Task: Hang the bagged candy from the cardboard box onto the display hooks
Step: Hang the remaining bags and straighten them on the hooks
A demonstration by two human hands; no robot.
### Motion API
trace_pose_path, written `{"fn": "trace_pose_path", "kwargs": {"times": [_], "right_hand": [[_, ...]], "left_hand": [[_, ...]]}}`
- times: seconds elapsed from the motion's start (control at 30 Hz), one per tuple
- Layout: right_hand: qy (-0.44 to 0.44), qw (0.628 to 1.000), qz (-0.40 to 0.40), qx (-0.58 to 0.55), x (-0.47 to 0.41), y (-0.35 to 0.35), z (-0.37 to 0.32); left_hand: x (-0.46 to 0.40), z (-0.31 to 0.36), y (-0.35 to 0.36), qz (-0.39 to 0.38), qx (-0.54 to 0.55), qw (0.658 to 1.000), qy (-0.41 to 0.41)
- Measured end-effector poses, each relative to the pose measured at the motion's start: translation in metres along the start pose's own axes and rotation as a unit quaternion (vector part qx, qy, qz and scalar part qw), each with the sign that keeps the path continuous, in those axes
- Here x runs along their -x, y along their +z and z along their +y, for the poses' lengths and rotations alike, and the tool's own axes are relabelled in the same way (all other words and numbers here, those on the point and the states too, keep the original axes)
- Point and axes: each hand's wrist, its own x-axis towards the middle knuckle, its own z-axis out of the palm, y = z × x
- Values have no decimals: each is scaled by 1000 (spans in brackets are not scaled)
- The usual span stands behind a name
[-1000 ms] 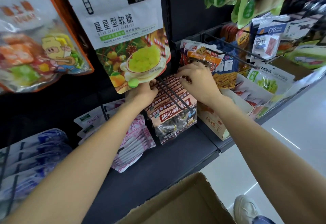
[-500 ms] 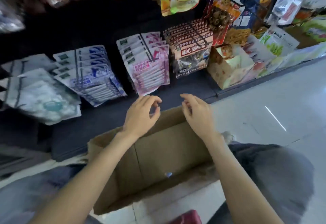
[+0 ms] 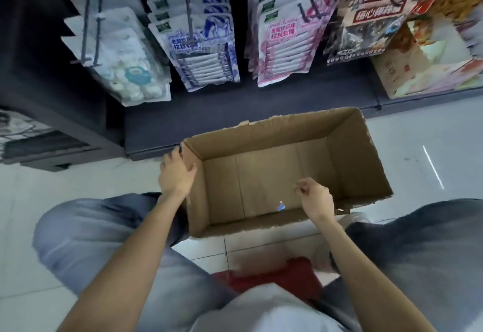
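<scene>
- Head view, looking straight down: an open cardboard box sits on the pale tiled floor just in front of a dark shelf base.
- The box holds no bags; only a small, shiny blue-white scrap lies on its bottom, too small to make out.
- The left hand grips the box's left wall near the far corner, fingers wrapped over the edge, fingertips hidden inside or behind the cardboard.
- The right hand hovers over the box's near right part, fingers curled loosely toward the thumb; nothing can be seen between them.
- The bagged candy hangs on the display hooks above the shelf, in four stacks side by side.
- Far left: white bags with pale round sweets showing through.
- Next: blue-and-white bags, then pink-and-white bags.
- Rightmost: dark patterned bags with a red label; the print is blurred.
- The tops of all the stacks are cut off by the frame's upper edge.
- A printed carton stands on the shelf at far right, partly out of frame.
- The person's legs in grey-blue trousers flank the box; a red object between them is blurred and cannot be made out.
</scene>
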Motion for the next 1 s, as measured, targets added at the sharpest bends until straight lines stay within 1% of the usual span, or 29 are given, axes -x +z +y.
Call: {"fn": "trace_pose_path", "kwargs": {"times": [0.07,0.1,0.17,0.23,0.3,0.37,0.43,0.47,0.53,0.6,0.63,0.7,0.73,0.8,0.87,0.9,1.0], "right_hand": [[-4,997,-13,69,2,6,-2],[-2,994,-16,109,3,7,-3],[8,985,-3,171,8,8,-2],[26,983,39,175,16,8,8],[61,984,102,134,21,4,22],[119,977,164,59,25,1,37],[205,955,210,-48,29,-1,49],[255,936,214,-111,29,-3,53],[331,891,186,-251,31,-10,58],[356,850,154,-357,29,-16,60],[362,841,146,-376,30,-23,68],[363,848,135,-361,27,-28,65],[362,849,145,-355,26,-36,73],[360,841,166,-368,24,-62,91],[353,833,182,-385,25,-89,108],[350,831,185,-390,28,-102,114],[336,829,212,-395,31,-129,137]], "left_hand": [[-5,-13,11,-48,-23,998,-38],[-7,-16,16,-64,-30,997,-36],[-7,-19,25,-74,-41,996,-6],[-2,-11,32,-79,-38,996,13],[7,11,37,-89,-16,995,29],[19,42,47,-108,11,993,45],[30,74,57,-137,47,988,50],[34,90,63,-152,69,985,45],[43,122,72,-186,104,976,38],[51,153,81,-208,137,967,48],[61,173,86,-222,146,962,59],[66,191,87,-232,144,959,76],[72,203,87,-226,126,962,91],[84,227,82,-174,80,972,138],[93,250,66,-120,64,972,190],[99,262,59,-115,67,966,222],[120,308,45,-148,68,935,314]]}}
